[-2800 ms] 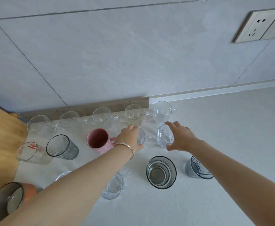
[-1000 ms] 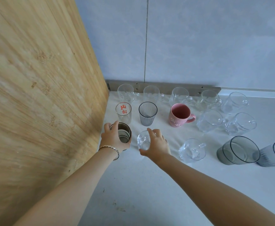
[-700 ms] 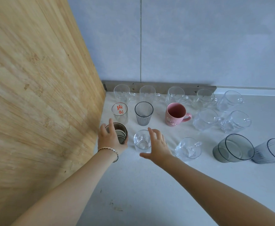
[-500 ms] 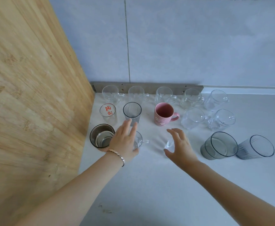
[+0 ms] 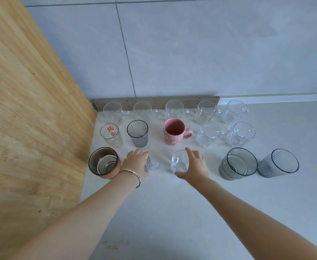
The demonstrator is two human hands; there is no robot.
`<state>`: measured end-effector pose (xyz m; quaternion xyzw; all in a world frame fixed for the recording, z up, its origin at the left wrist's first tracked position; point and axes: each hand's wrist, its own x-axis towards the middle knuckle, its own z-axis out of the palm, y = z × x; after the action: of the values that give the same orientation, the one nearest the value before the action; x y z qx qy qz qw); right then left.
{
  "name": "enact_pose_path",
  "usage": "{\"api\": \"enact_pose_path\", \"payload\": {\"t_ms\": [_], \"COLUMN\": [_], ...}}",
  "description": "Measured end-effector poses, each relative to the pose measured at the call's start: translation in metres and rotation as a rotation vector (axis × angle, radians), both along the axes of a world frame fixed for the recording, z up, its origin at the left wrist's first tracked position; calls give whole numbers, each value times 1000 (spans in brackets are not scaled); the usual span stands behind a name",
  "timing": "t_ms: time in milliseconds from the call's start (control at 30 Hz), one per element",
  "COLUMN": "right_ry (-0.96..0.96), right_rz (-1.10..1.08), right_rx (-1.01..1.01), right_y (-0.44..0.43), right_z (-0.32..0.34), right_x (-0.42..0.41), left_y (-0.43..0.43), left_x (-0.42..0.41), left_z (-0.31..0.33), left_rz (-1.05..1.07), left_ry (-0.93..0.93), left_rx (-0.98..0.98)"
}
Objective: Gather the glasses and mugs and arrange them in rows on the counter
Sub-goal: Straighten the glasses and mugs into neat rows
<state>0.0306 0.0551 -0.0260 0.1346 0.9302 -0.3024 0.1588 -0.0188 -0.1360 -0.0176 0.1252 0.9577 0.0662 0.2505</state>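
One marking only: red printed characters on a clear tumbler (image 5: 110,135), middle row, at the counter's (image 5: 172,212) left edge beside the wooden panel (image 5: 32,128). The characters appear to be Chinese script, seen through the glass from inside the rim; too small and distorted to read with certainty. The pink mug (image 5: 173,131) in the same row carries a small pale floral motif low on its side, no lettering. No readable brand, number or label on any other glass.

right hand (image 5: 195,167) | moved left | now cupping clear mug (image 5: 179,163)
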Motion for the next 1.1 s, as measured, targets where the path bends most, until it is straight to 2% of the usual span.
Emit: {"api": "enact_pose_path", "payload": {"t_ms": [333, 467, 533, 633, 767, 833, 933, 1100], "right_ry": [-12, -18, 0, 53, 119, 43, -147, -72], "right_rz": [84, 122, 152, 200, 86, -5, -115, -126], "right_rx": [46, 30, 49, 155, 261, 265, 124, 74], "right_y": [-7, -2, 8, 41, 103, 129, 147, 145], "right_z": [-1, 1, 6, 18, 38, 42, 40, 30], "right_x": [-9, -1, 7, 20, 32, 36, 39, 33], "left_y": [-1, -2, 5, 26, 71, 93, 116, 121], "left_x": [-8, -4, 1, 10, 17, 19, 18, 14], "left_z": [-3, 0, 5, 10, 10, 9, 11, 8], "left_rz": [-9, -33, -35, -96, -215, -179, -69, 37], "left_ry": [34, 45, 84, 229, 239, 185, 90, 66], "left_rx": [51, -6, -35, 89, 136, 104, 65, 125]}}
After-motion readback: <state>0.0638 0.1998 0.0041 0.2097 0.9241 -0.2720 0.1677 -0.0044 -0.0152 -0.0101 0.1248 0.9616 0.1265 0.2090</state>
